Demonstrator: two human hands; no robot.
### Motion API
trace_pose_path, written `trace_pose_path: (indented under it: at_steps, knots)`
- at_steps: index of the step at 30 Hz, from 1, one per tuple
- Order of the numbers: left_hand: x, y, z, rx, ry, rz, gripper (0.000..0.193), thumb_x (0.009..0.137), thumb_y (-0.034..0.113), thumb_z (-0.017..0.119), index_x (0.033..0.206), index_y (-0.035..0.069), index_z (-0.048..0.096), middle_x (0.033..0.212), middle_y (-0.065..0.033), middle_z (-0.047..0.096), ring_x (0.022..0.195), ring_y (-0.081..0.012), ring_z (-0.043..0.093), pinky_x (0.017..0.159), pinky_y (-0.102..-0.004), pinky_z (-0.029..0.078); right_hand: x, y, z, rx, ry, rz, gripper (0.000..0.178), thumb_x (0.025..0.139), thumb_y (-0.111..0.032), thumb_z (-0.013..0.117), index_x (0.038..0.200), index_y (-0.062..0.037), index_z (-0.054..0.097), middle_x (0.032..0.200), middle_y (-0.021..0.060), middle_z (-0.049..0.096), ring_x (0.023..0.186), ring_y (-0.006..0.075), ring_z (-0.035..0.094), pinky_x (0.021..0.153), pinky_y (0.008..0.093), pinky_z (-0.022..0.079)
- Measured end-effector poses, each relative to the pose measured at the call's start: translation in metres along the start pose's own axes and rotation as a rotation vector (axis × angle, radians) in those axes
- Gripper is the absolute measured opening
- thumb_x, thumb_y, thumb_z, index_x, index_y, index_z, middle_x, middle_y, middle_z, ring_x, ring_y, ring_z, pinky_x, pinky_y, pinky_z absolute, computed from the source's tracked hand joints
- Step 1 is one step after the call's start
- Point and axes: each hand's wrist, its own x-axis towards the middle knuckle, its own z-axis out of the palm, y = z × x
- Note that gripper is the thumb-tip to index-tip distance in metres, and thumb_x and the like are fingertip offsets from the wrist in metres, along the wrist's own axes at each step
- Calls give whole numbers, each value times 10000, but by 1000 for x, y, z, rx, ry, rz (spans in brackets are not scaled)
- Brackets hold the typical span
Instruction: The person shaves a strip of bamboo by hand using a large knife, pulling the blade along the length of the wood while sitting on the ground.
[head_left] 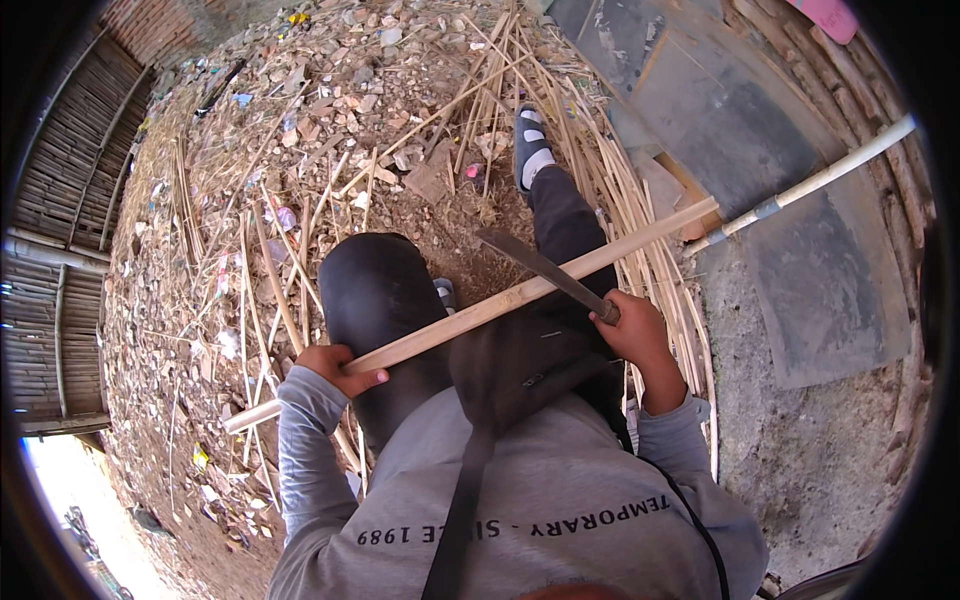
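Note:
A long pale bamboo strip (470, 322) lies slantwise across my lap, its far end up to the right. My left hand (338, 370) is closed round it near its lower left end, over my bent left knee. In my right hand (634, 328), the fingers wrap the handle of a machete (545, 268). Its dark blade points up and to the left and crosses over the strip; whether the edge touches the bamboo I cannot tell.
Split bamboo strips (600, 190) lie in a pile beside my outstretched right leg. More thin strips (262, 270) rest on rubble at the left. Dark flat sheets (825, 280) and a white pole (810, 187) are at the right. A woven bamboo wall (65, 180) stands far left.

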Motion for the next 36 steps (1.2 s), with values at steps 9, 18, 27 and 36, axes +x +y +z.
trace_pose_path:
  at_steps: [9, 18, 27, 36]
  knots:
    - [4, -7, 5, -16, 17, 49, 777, 613, 741, 809, 804, -7, 718, 669, -174, 651, 673, -336, 679, 660, -413, 526, -10, 33, -15, 31, 42, 103, 251, 824, -304, 769, 848, -91, 638, 736, 163, 653, 740, 397, 653, 636, 483, 486]
    - [2, -7, 8, -7, 67, 30, 778, 598, 737, 820, 797, -8, 719, 654, -162, 653, 647, -317, 678, 640, -410, 526, 20, -4, -23, -42, -59, -30, 279, 799, -323, 776, 841, -87, 634, 741, 178, 649, 765, 414, 649, 654, 501, 490]
    - [9, -14, 5, -22, 15, 50, 769, 586, 717, 844, 801, -13, 727, 638, -150, 651, 636, -303, 676, 635, -402, 526, 24, -15, -17, -119, -90, -177, 275, 797, -332, 772, 831, -91, 643, 719, 150, 657, 747, 400, 654, 648, 508, 491]
    - [10, -17, 7, -22, 2, 35, 797, 573, 734, 841, 808, -19, 732, 643, -148, 659, 641, -295, 678, 633, -396, 518, 26, -20, -17, 51, -68, 67, 284, 803, -327, 770, 879, -74, 666, 752, 165, 667, 769, 412, 651, 679, 489, 498]
